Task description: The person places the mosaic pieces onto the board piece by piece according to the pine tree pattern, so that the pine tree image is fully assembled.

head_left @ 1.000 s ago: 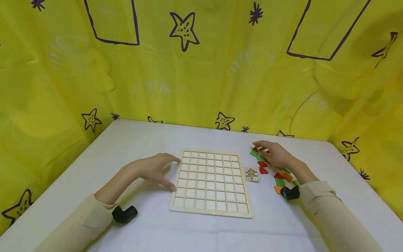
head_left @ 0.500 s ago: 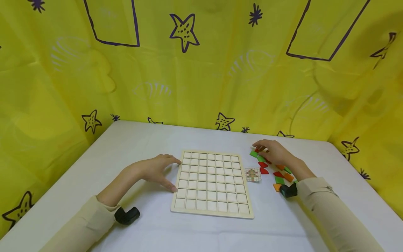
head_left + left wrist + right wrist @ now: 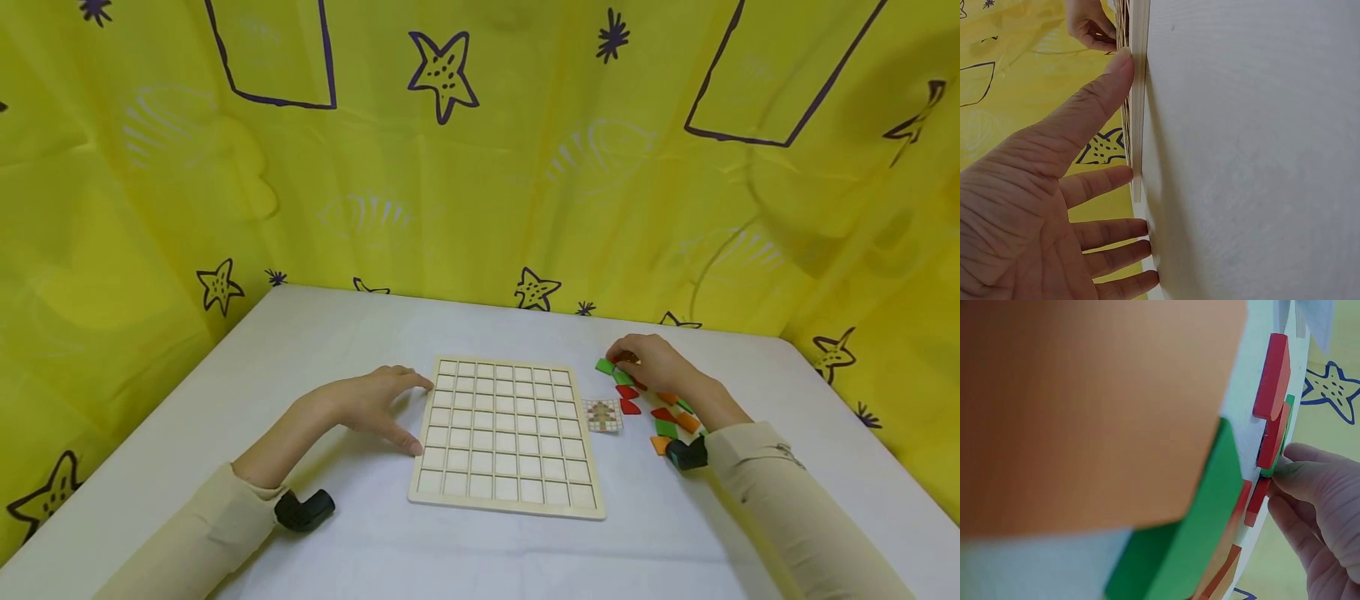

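Observation:
In the head view, my left hand [image 3: 375,408] rests at the left edge of a pale wooden grid board [image 3: 506,437], its thumb and index finger touching the rim and the fingers spread. The left wrist view shows the same contact, with the thumb [image 3: 1119,65] on the board's edge [image 3: 1139,106]. To the right of the board, my right hand [image 3: 652,364] has its thumb and forefinger closed together on a small red tile, mostly hidden by the fingers. A green tile [image 3: 623,377] lies right beside these fingertips. In the right wrist view, the fingertips [image 3: 1288,475] meet behind the green tile.
Several red, green and orange tiles lie scattered under and around the right forearm, among them a red tile [image 3: 628,407] and an orange tile [image 3: 661,446]. A small pattern card [image 3: 603,416] lies against the board's right side. Yellow curtain [image 3: 480,208] surrounds the white table [image 3: 345,325].
My right forefinger has drawn in toward the thumb, closing on the red tile, which is now mostly covered. My left hand stays at the board's edge.

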A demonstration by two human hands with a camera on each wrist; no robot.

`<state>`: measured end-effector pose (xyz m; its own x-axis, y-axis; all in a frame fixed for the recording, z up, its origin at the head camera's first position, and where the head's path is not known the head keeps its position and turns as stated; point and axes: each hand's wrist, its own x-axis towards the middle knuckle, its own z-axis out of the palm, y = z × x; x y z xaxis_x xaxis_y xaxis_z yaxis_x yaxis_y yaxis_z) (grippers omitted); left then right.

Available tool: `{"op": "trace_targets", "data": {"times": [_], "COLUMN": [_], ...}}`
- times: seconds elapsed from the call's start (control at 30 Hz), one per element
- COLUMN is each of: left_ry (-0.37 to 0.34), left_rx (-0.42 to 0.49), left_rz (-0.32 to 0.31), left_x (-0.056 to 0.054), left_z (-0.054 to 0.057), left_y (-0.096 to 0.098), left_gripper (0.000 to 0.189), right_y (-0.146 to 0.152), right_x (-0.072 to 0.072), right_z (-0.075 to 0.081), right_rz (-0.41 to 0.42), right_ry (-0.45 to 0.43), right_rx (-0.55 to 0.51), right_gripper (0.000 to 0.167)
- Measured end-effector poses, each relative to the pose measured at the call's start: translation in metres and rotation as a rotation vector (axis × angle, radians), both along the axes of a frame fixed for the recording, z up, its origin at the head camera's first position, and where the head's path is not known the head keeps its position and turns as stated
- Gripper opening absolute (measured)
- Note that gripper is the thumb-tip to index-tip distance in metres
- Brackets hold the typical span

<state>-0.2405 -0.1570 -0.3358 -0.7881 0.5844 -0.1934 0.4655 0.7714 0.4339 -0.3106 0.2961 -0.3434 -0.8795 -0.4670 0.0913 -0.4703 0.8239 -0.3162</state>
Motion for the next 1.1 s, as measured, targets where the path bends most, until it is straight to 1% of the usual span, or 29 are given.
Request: {"op": "trace_targets", "data": {"times": [0.07, 0.3, 0.43, 0.53, 0.67, 0.77, 0.97, 1.1], "left_ry": [-0.006, -0.006, -0.005, 0.002, 0.006, 0.009, 0.028, 0.033], "left_rx": [0.001, 0.001, -0.004, -0.009, -0.011, -0.013, -0.013, -0.010], "left_rz": [0.004, -0.001, 0.001, 0.003, 0.003, -0.005, -0.018, -0.021], "left_x": [0.000, 0.000, 0.000, 0.000, 0.000, -0.001, -0.001, 0.000], "left_z": [0.000, -0.002, -0.002, -0.002, -0.002, -0.002, -0.001, -0.001], "left_y": [0.000, 0.001, 0.001, 0.001, 0.002, 0.003, 0.001, 0.000], "left_gripper": [0.088, 0.088, 0.089, 0.089, 0.089, 0.089, 0.088, 0.088], "right_y": [-0.001, 0.000, 0.000, -0.001, -0.003, -0.006, -0.015, -0.024], "right_x": [0.000, -0.001, 0.002, 0.007, 0.015, 0.021, 0.029, 0.034], "right_z": [0.001, 0.002, 0.005, 0.011, 0.019, 0.023, 0.023, 0.023], "right_rz": [-0.003, -0.003, 0.003, -0.001, 0.003, 0.011, 0.025, 0.048], "right_ry": [0.001, -0.038, -0.029, -0.003, 0.038, 0.050, 0.050, 0.072], "right_rx": [0.010, 0.044, 0.065, 0.066, 0.055, 0.035, -0.045, -0.080], "right_gripper": [0.019, 0.028, 0.032, 0.033, 0.034, 0.034, 0.034, 0.031]}}
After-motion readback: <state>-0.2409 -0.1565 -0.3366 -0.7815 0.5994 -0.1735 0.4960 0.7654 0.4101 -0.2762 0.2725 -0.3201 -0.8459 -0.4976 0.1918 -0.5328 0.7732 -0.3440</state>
